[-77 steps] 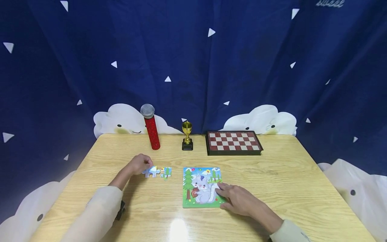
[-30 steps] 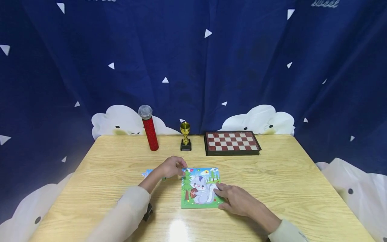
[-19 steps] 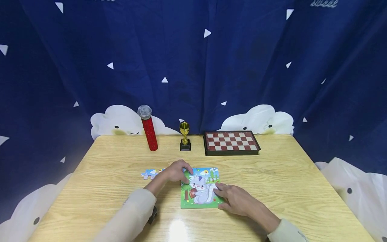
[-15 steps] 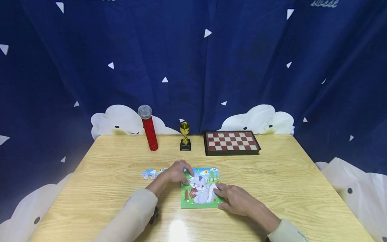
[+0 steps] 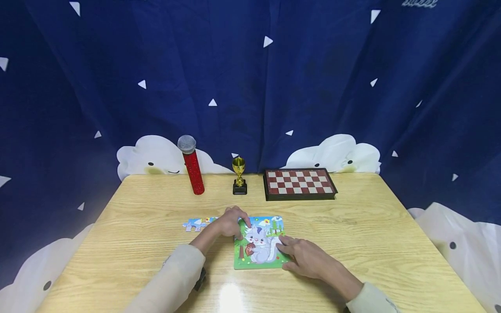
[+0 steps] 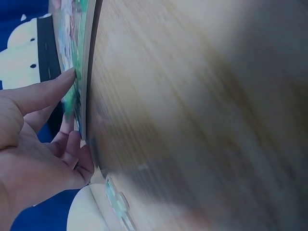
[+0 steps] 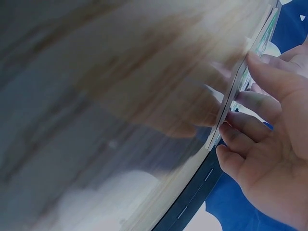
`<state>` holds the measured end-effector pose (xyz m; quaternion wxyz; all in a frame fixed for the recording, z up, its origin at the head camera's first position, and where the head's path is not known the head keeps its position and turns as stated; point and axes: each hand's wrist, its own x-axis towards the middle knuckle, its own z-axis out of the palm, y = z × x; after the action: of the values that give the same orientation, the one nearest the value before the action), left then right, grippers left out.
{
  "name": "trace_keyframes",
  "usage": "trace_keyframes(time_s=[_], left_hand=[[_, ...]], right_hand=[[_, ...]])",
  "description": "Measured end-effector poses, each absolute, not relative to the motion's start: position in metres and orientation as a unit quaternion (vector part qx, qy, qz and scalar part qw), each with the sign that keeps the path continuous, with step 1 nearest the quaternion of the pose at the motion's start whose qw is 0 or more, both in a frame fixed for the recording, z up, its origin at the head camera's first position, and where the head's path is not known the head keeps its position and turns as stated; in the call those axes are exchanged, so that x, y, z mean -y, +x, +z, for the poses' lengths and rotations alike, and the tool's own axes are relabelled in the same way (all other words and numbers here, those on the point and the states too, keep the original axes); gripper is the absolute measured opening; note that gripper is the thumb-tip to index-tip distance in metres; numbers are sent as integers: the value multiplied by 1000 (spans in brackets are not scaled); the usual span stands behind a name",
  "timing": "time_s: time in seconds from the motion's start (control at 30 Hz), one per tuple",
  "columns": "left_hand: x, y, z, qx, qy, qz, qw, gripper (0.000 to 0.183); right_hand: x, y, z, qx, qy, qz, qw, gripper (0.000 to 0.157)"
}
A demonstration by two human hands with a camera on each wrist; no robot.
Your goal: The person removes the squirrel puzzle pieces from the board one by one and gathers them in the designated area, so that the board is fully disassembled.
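One square, flat puzzle (image 5: 262,256) lay on grained wood (image 5: 352,226); my half-curled left hand (image 5: 230,221) pinched a green piece (image 5: 243,227) at its top-left corner, my right hand (image 5: 307,258) rested, loosely spread, along its right edge.

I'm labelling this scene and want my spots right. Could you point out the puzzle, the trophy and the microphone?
Puzzle (image 5: 261,251): head view, on the printed squirrel's body.
Trophy (image 5: 238,166): head view, on the gold cup.
Microphone (image 5: 193,169): head view, on the red handle.
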<state>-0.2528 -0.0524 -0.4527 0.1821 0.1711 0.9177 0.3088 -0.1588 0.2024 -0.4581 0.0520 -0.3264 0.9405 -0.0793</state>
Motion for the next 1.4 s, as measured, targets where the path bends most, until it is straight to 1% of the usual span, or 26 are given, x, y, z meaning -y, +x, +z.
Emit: trace_keyframes(time_s=[0.17,0.3,0.43,0.6,0.77,0.97,1.13,1.27,1.4], left_hand=[[52,-253,-452,-915,167,315,190,31],[54,-254,-454,-908,183,333,176,17],[56,-256,-457,-899,195,368,138,3],[57,-258,-457,-894,197,391,90,6],[58,-260,-455,-899,191,386,76,10],[61,-261,-452,-896,189,395,73,11],[68,-262,-447,-896,175,398,86,12],[79,-262,-442,-898,158,400,95,12],[94,-263,-439,-903,150,392,94,12]], right_hand=[[-203,-159,-458,-940,-326,-79,54,55],[-203,-159,-458,-940,-327,-79,55,55],[-203,-159,-458,-940,-326,-81,55,55],[-203,-159,-458,-940,-326,-81,56,54],[-202,-159,-457,-940,-329,-80,52,54],[-202,-158,-456,-940,-326,-84,53,54],[-202,-158,-456,-941,-325,-79,54,53],[-203,-158,-456,-942,-323,-77,54,54],[-202,-158,-456,-942,-321,-75,56,55]])
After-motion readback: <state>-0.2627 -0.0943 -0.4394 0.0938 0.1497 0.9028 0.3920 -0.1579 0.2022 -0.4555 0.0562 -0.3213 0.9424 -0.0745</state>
